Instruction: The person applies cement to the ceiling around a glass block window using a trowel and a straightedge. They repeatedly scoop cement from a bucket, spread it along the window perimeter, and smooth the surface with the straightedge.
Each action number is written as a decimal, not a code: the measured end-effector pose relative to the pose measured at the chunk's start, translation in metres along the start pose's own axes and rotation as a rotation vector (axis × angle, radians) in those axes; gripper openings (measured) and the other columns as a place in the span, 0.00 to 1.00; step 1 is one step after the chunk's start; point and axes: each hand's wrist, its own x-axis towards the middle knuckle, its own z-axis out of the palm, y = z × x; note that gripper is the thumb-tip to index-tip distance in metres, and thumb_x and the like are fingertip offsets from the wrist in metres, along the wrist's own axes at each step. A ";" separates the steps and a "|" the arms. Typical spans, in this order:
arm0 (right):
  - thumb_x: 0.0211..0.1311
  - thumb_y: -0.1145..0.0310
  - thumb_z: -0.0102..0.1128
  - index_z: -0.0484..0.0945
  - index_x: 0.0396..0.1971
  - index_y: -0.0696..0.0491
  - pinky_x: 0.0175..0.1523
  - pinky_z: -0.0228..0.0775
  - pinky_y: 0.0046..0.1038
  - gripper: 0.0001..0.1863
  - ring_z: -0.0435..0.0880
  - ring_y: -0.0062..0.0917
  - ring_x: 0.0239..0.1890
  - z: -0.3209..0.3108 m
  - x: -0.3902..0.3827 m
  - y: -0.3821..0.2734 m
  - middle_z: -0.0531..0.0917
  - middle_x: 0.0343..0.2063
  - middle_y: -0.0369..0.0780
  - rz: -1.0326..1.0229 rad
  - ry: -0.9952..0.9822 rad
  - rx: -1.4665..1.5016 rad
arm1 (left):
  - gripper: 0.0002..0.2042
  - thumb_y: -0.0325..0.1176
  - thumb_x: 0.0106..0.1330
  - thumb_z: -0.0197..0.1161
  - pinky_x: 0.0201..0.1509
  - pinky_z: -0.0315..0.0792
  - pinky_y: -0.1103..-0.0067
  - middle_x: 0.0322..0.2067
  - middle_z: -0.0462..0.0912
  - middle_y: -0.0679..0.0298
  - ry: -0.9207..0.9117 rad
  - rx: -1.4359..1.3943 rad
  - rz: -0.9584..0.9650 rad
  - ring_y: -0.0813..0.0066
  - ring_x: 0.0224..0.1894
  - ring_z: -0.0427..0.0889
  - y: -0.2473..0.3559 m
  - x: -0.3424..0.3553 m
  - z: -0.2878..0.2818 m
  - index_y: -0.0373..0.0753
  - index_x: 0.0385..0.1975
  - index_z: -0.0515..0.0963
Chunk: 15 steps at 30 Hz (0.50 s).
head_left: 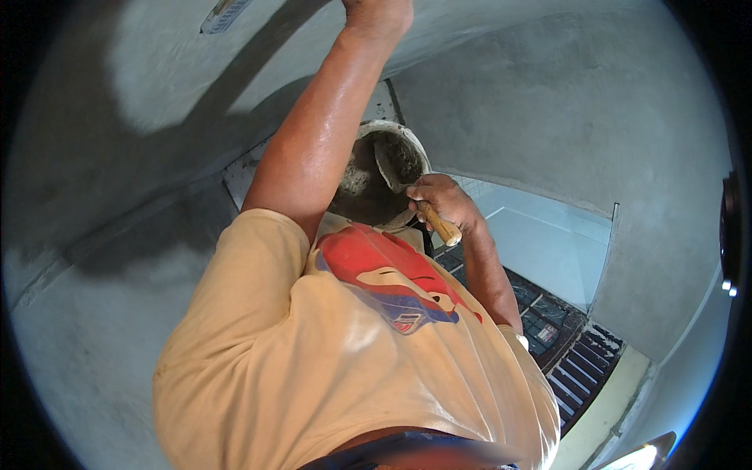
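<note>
Directions are read with twelve o'clock at the top of the head view.

1. Position. The bucket (424,150) stands just off centre toward twelve o'clock, its mouth facing us and its rim crusted pale. Grey mix (357,178) lies inside; our left arm hides part of the rim at its nine o'clock side.

2. Tool. The trowel (388,169) sits with its blade inside the bucket, pointing toward eleven o'clock. Its wooden handle (441,225) runs out toward five o'clock.

3. Right hand. Our right hand (442,196), at one o'clock from centre, is closed around the handle near the neck, leaving the butt end free.

4. Left hand. Our left hand (380,12) is cut off by the upper edge at twelve o'clock. We cannot tell whether it is spread, closed or holding anything.

5. Method. We judge the step in hand to be working the mix with the trowel. For good control, we should grip firmly but leave the wrist free to turn. We should slide the blade in along the bucket wall, then roll it level beneath the load before lifting. A moderate load should balance better than a heaped one.

6. Caution. The blade appears tilted on edge; lifted so, it would probably shed mix. Dragging it against the crusted rim could knock dry crumbs into the bucket.
</note>
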 end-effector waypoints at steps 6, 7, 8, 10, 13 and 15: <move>0.72 0.58 0.65 0.83 0.45 0.63 0.44 0.80 0.43 0.19 0.89 0.44 0.38 0.013 -0.006 0.009 0.87 0.34 0.54 -0.121 0.165 -0.534 | 0.28 0.56 0.86 0.50 0.42 0.81 0.73 0.37 0.89 0.55 -0.034 -0.017 -0.003 0.69 0.36 0.86 0.000 0.000 -0.005 0.31 0.49 0.79; 0.72 0.57 0.65 0.82 0.47 0.63 0.49 0.81 0.47 0.21 0.90 0.50 0.42 0.016 -0.011 0.008 0.88 0.36 0.58 -0.132 0.190 -0.618 | 0.28 0.56 0.86 0.51 0.42 0.81 0.73 0.37 0.89 0.55 -0.038 -0.014 -0.010 0.69 0.36 0.86 0.000 0.000 -0.005 0.31 0.49 0.79; 0.72 0.57 0.65 0.82 0.47 0.64 0.50 0.81 0.49 0.21 0.89 0.53 0.44 0.021 -0.014 0.010 0.87 0.38 0.60 -0.154 0.234 -0.706 | 0.28 0.56 0.86 0.51 0.42 0.81 0.73 0.37 0.89 0.55 -0.038 -0.016 -0.017 0.69 0.36 0.86 0.000 0.000 -0.005 0.31 0.49 0.79; 0.71 0.58 0.64 0.80 0.46 0.64 0.52 0.80 0.52 0.21 0.88 0.58 0.48 0.029 -0.021 0.009 0.87 0.41 0.62 -0.171 0.296 -0.812 | 0.27 0.56 0.86 0.51 0.42 0.81 0.72 0.37 0.89 0.54 -0.041 -0.019 -0.027 0.69 0.36 0.86 -0.002 -0.001 -0.004 0.31 0.49 0.79; 0.71 0.59 0.64 0.78 0.46 0.64 0.54 0.79 0.55 0.20 0.86 0.60 0.49 0.039 -0.034 0.012 0.86 0.41 0.63 -0.208 0.372 -0.841 | 0.28 0.55 0.86 0.50 0.42 0.81 0.72 0.37 0.89 0.54 -0.032 -0.021 -0.013 0.68 0.36 0.86 -0.002 -0.001 -0.003 0.31 0.48 0.79; 0.70 0.60 0.64 0.78 0.47 0.65 0.55 0.79 0.55 0.20 0.86 0.61 0.49 0.045 -0.037 0.030 0.86 0.40 0.65 -0.317 0.446 -0.818 | 0.28 0.55 0.86 0.50 0.42 0.81 0.72 0.37 0.89 0.54 -0.038 -0.027 -0.010 0.68 0.36 0.86 -0.003 -0.002 -0.004 0.30 0.48 0.79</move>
